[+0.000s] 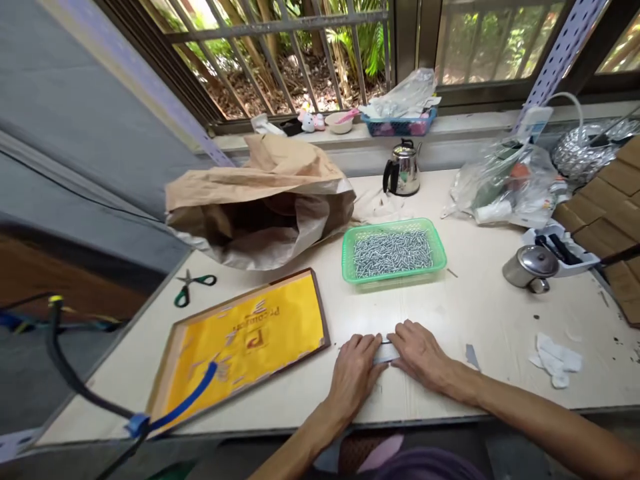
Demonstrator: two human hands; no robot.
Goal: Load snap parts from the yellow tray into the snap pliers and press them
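Both hands rest low over the front middle of the white table, with a small flat silvery-grey piece between them. My left hand has its fingers closed on the left end of that piece, and my right hand grips the right end. Only the middle of the piece shows; its ends are hidden under the fingers, so I cannot make out its kind. Just beyond the hands stands a green plastic basket holding many small metal screws or pins.
Left of the hands lies a shallow tray with a yellow lining, scissors beyond it. A blue-tipped hose reaches over its corner. Farther back are a large brown paper bag and a kettle. A metal pot and crumpled tissue sit right.
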